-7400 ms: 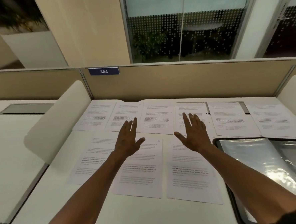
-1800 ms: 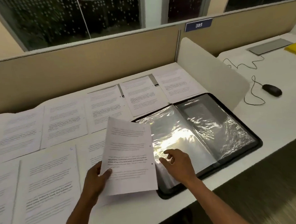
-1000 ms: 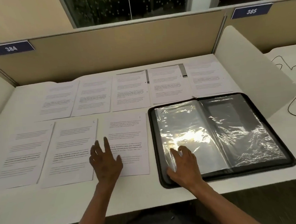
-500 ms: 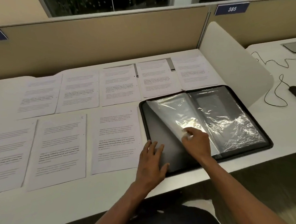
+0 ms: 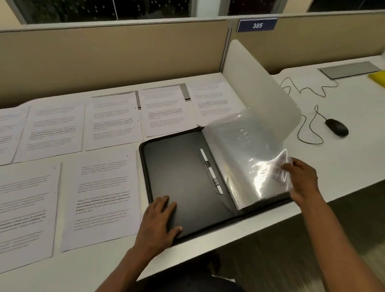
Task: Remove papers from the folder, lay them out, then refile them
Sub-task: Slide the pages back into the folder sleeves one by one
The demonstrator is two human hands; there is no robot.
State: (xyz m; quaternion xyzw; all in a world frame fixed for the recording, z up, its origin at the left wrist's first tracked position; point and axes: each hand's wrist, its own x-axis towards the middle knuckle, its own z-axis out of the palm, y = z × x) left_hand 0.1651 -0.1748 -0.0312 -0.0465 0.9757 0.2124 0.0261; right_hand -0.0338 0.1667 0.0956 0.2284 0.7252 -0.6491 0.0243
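While lying open at centre frame on the white desk (image 5: 215,246), black folder (image 5: 177,173) with bare left cover. Left hand (image 5: 160,222) flat, fingers spread, pressing the lower left corner. Right hand (image 5: 301,179) pinching the clear sleeves (image 5: 250,155) at right, lifted. Printed papers (image 5: 104,196) in rows at left and upper left, beside the folder.

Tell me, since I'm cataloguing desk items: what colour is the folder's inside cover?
Black, a plain matte surface on the folder, clearest in the head view.
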